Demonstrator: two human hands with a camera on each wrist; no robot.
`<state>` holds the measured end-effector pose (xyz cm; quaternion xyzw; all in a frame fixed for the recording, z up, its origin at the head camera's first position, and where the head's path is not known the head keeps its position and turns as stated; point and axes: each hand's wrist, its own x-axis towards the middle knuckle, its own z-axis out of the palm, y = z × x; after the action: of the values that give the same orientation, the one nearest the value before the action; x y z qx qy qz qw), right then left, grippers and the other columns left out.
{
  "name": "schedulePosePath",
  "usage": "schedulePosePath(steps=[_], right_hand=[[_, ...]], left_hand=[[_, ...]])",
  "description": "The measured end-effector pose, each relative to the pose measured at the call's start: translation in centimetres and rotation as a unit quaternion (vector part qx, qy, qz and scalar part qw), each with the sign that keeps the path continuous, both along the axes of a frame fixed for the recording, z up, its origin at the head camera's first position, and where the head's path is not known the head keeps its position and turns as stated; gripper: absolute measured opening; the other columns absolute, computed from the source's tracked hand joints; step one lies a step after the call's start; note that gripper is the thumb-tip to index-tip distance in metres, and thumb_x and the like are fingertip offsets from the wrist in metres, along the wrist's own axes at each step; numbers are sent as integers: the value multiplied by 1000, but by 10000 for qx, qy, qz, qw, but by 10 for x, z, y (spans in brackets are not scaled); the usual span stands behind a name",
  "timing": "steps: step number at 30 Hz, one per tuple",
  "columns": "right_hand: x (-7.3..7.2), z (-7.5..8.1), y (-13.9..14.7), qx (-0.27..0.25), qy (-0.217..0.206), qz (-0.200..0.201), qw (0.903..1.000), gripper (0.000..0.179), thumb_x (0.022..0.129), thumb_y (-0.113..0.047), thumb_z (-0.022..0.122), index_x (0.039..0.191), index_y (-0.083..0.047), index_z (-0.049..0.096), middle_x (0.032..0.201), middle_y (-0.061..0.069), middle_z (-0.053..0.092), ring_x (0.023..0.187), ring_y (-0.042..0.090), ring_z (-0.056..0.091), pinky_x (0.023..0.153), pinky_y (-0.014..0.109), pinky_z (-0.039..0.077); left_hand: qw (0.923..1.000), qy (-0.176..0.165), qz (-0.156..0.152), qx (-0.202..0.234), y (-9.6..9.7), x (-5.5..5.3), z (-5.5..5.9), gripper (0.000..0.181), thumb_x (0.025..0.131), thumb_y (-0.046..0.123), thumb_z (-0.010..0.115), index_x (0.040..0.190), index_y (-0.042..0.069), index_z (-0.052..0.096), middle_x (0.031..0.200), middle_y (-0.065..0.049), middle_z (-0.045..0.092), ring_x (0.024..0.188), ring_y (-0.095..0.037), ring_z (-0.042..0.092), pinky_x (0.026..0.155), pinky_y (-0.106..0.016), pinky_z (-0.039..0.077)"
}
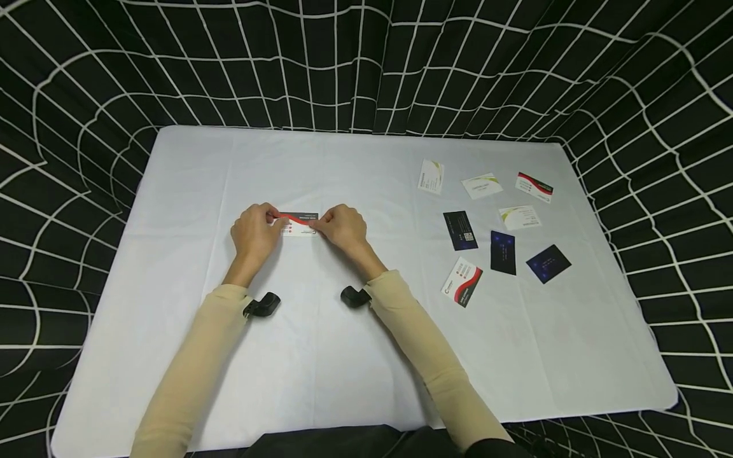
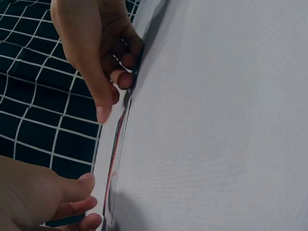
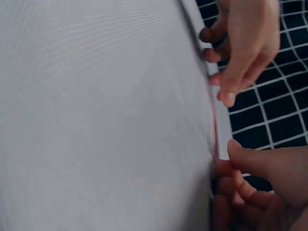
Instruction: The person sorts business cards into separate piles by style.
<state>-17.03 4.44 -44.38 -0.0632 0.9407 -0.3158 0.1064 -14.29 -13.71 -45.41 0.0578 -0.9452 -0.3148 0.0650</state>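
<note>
A white, black and red business card (image 1: 299,229) lies lengthwise in front of the person, left of the table's middle in the head view. At its left end the left hand (image 1: 253,230) holds the card by its upper corner, index finger and thumb at the edge. The right hand (image 1: 346,226) pinches the right end, its thumb over the card's face. In the left wrist view the card (image 2: 114,168) shows nearly edge-on between both hands. The right wrist view has the right hand (image 3: 260,187) close at the card's red-striped edge, with the left hand (image 3: 248,48) beyond.
Several more cards lie spread at the right: white and green ones (image 1: 482,186), red-banded ones (image 1: 535,187), a black one (image 1: 460,230) and dark blue ones (image 1: 502,252). A white cloth covers the table (image 1: 343,362). Black netted-pattern curtains (image 1: 343,63) surround it.
</note>
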Motion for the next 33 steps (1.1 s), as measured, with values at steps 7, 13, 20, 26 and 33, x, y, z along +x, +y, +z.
schedulePosePath(steps=[7,13,20,26,33], right_hand=[[13,10,29,-280,-226,126,9993,25,90,-34,71,86,-9,74,62,-6,52,54,6,39,48,18,28],[26,12,66,-195,-345,116,9991,24,91,-31,70,95,-8,74,73,0,64,60,9,47,53,20,36],[43,18,119,-135,-197,-89,9997,23,89,-25,73,102,-7,73,86,6,72,74,19,62,66,31,47],[63,22,173,545,78,-26,9985,42,85,-20,77,121,-4,66,121,15,66,117,32,57,100,47,42],[90,26,226,953,-10,-52,9954,57,83,-11,77,133,4,55,140,25,48,132,44,40,107,57,32]], left_hand=[[9993,223,-176,254,14,5,5,18,92,19,69,93,2,72,79,-12,65,68,-29,59,60,-45,44],[9960,-5,-732,511,50,18,1,16,93,18,66,95,4,73,80,-9,71,66,-25,62,58,-41,46],[9865,-300,-1332,898,104,33,1,11,92,19,68,91,10,74,78,-2,70,59,-17,56,59,-36,44],[9739,-438,-1895,1172,145,42,0,10,92,17,69,95,10,75,82,-1,71,60,-15,58,60,-33,46],[9602,-536,-2390,1343,175,50,1,13,93,15,67,100,8,74,87,-3,73,66,-17,62,61,-30,47]])
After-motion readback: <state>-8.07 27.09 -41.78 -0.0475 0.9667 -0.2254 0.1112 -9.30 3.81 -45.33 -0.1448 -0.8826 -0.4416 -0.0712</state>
